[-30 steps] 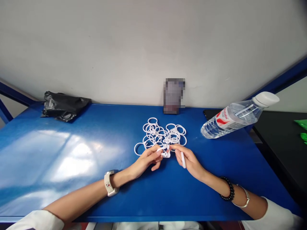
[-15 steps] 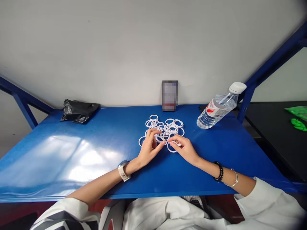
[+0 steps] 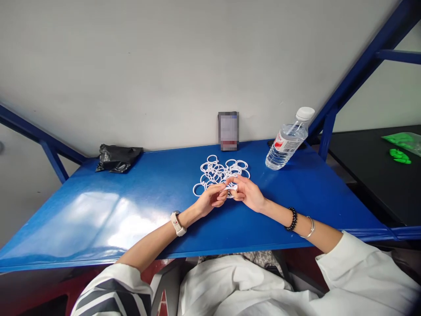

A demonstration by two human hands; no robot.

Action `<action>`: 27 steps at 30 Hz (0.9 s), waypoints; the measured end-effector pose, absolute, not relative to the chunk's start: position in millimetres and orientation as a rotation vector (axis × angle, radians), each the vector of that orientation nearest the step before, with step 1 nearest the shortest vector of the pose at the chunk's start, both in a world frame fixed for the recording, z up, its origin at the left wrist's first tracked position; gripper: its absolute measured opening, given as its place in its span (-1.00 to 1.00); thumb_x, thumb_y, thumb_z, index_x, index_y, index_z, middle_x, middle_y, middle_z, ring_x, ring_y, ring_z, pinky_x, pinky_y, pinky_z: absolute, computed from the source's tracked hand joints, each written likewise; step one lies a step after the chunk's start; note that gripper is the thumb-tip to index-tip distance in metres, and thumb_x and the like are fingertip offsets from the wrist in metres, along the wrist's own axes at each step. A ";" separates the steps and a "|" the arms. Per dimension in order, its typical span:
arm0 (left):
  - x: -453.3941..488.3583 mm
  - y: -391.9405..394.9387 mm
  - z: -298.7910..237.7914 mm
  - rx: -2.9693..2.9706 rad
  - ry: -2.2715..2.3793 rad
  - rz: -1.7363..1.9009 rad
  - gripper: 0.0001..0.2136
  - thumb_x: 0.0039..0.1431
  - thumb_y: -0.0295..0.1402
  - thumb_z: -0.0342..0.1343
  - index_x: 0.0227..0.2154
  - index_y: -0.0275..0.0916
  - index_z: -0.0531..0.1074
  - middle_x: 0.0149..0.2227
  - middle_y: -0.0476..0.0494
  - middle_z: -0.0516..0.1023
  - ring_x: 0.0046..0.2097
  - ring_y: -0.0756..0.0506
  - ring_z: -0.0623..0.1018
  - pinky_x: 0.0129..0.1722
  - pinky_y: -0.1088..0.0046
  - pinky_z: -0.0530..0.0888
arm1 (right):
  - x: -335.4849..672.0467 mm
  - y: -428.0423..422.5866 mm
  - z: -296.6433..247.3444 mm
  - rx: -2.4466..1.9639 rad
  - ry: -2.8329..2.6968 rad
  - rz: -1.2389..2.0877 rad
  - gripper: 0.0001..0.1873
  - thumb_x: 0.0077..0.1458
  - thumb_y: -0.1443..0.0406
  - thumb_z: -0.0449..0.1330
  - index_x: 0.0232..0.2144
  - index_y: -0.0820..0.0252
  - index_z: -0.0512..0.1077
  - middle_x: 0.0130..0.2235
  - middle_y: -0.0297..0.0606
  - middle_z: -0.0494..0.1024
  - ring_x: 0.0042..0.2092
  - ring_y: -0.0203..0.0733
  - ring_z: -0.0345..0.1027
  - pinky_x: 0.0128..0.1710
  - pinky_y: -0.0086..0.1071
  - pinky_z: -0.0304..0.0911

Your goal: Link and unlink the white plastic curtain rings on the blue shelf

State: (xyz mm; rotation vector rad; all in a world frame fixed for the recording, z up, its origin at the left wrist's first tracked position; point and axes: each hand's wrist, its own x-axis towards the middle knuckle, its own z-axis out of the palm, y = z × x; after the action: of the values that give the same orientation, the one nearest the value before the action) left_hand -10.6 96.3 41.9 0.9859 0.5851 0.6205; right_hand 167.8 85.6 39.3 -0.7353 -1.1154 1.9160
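Note:
A cluster of white plastic rings lies on the blue table near the far wall. My left hand and my right hand meet at the near edge of the cluster. Both pinch a small white ring piece between their fingertips. My left wrist carries a watch with a pale strap. A black bead bracelet and a silver bangle sit on my right wrist.
A clear water bottle with a white cap stands at the back right. A small dark box leans against the wall. A crumpled black bag lies at the back left. Blue frame bars rise on both sides; a black table with green items stands to the right.
The view has pulled back and risen, so the table looks smaller and my lap shows. Both hands drew together and now pinch one ring piece between them.

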 end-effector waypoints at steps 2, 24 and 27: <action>-8.4 93.3 42.0 0.950 0.576 0.594 -0.49 0.05 -0.04 0.25 -0.65 -0.23 0.07 -0.66 0.17 0.01 -0.67 0.17 0.03 -0.62 0.55 -0.06 | 166.7 85.6 40.6 -0.701 -1.113 1.951 -0.49 0.12 -0.18 0.02 -0.37 0.15 0.31 -0.70 -0.57 0.02 -0.60 -0.37 -0.31 -0.54 -0.40 -0.26; -39.6 113.4 39.4 1.444 0.828 1.034 -0.79 0.07 -0.28 0.13 -0.27 -0.28 0.50 -0.26 -0.13 0.52 -0.30 -0.03 0.46 -0.39 0.50 0.40 | 184.9 81.9 31.3 -0.947 -2.177 0.608 -0.77 0.28 0.30 0.04 -0.08 0.13 0.43 -0.04 -0.09 0.55 0.00 -0.03 0.42 0.04 -0.06 0.35; -46.2 116.0 41.0 1.809 0.913 1.074 -0.81 0.22 -0.27 0.04 -0.26 -0.26 0.48 -0.19 -0.18 0.54 -0.15 -0.10 0.50 -0.22 0.42 0.46 | 186.3 82.2 31.1 -0.924 -2.282 0.497 -0.64 0.29 0.31 0.04 0.11 0.12 0.38 0.15 -0.05 0.47 0.19 0.03 0.32 0.16 0.03 0.30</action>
State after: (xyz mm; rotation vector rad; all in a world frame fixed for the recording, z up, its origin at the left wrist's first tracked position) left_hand -46.2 116.0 41.0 1.8090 0.9134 1.0744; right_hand 186.3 82.2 31.1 -0.9241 -2.2816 0.4969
